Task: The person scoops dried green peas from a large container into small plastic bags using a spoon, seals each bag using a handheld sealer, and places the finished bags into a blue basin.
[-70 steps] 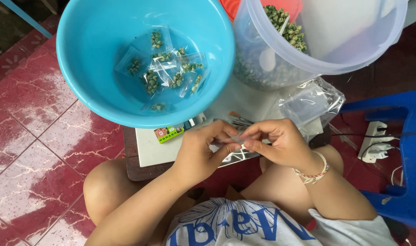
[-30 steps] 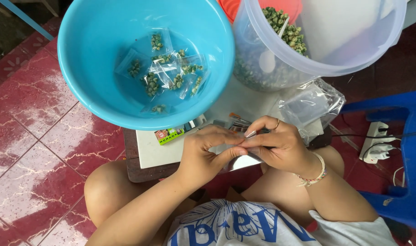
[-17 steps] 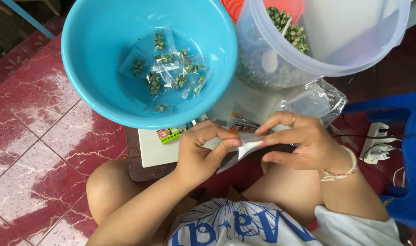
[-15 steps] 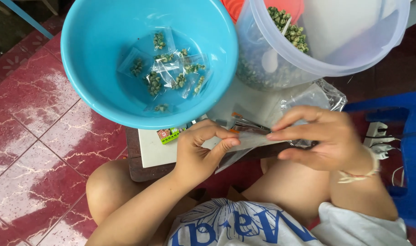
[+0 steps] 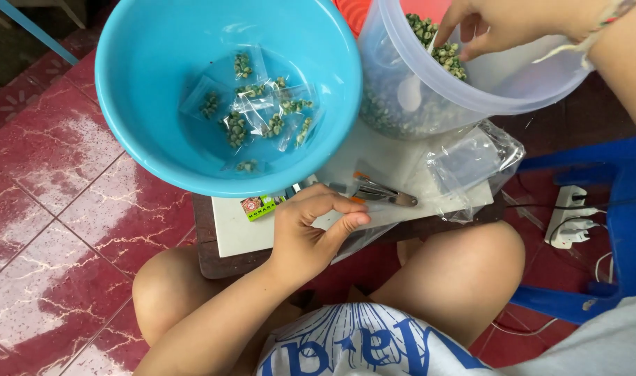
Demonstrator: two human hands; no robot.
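My left hand (image 5: 309,235) pinches the mouth of a small clear plastic bag (image 5: 362,239) between thumb and fingers, in front of my knees. My right hand (image 5: 499,24) reaches into a clear plastic tub (image 5: 429,104) at the top right. Its fingertips are bunched on the green beans (image 5: 436,45) inside, and I cannot see whether it has picked any up. A big blue basin (image 5: 123,104) at the upper left holds several small sealed bags of beans (image 5: 262,118).
A white board (image 5: 234,233) lies on a low dark stool, carrying a metal tool (image 5: 384,195), a small green and red box (image 5: 259,207) and a pile of empty clear bags (image 5: 471,160). A blue plastic chair (image 5: 631,209) and a power strip (image 5: 572,223) stand at the right on the red tiled floor.
My right hand let go of the small bag and moved up and right into the clear tub. My left hand stayed in place, still pinching the bag.
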